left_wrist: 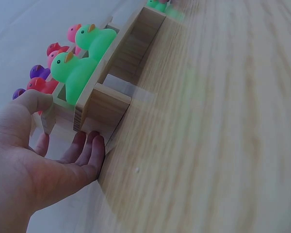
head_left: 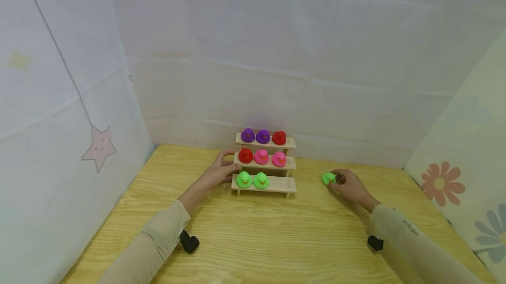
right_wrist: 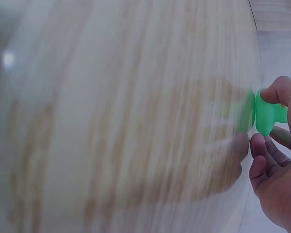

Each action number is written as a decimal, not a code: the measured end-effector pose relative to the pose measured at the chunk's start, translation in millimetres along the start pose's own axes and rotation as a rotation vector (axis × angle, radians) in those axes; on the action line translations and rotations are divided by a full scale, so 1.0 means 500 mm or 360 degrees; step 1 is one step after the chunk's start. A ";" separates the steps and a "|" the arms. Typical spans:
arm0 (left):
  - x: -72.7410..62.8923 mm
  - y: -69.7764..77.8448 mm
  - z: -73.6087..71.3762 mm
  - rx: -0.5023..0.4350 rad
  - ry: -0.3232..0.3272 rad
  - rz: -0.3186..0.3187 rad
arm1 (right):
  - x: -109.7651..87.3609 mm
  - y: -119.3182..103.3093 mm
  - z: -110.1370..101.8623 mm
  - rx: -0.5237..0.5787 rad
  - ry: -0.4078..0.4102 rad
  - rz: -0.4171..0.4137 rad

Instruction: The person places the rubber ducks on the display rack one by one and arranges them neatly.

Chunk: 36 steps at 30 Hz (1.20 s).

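A three-tier wooden display stand [head_left: 281, 183] stands near the back of the table. My left hand [head_left: 215, 172] holds its left end; in the left wrist view the thumb lies on the middle tier and the fingers curl by the lower end. Two green rubber ducks [left_wrist: 72, 77] sit on the bottom tier's left and middle. The middle tier carries a red duck [head_left: 245, 156] and two pink ducks [head_left: 279, 159]; the top one, two purple ducks [head_left: 247, 135] and a red duck [head_left: 279, 138]. To the right, my right hand [head_left: 351, 186] pinches another green duck [right_wrist: 266, 116] at the tabletop.
The glossy wood-grain table [head_left: 245, 231] is bounded by a pale cloth wall [head_left: 276, 77] close behind the stand. Patterned cloth panels rise at left and right. Black camera mounts [head_left: 189, 242] show below both wrists.
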<state>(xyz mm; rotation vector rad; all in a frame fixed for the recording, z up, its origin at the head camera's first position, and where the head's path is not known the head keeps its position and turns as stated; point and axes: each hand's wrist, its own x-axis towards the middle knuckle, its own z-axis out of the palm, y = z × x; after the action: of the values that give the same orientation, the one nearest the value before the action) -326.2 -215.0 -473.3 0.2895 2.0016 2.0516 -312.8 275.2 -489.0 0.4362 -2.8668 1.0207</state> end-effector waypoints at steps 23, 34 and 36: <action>-0.001 -0.004 0.001 0.0009 -0.0003 0.0019 | -0.016 -0.118 0.045 0.0096 0.0022 -0.0082; -0.005 0.000 0.004 0.0007 0.0001 0.0024 | -0.005 -0.194 0.066 0.0135 0.0009 -0.0205; -0.006 0.001 0.004 0.0006 0.0003 0.0020 | -0.005 -0.208 0.069 0.0140 0.0008 -0.0232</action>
<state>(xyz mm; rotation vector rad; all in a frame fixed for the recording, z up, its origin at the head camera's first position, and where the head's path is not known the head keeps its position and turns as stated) -322.8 -214.0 -472.5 0.3022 2.0098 2.0568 -279.5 177.3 -453.2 0.6378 -2.7455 1.1221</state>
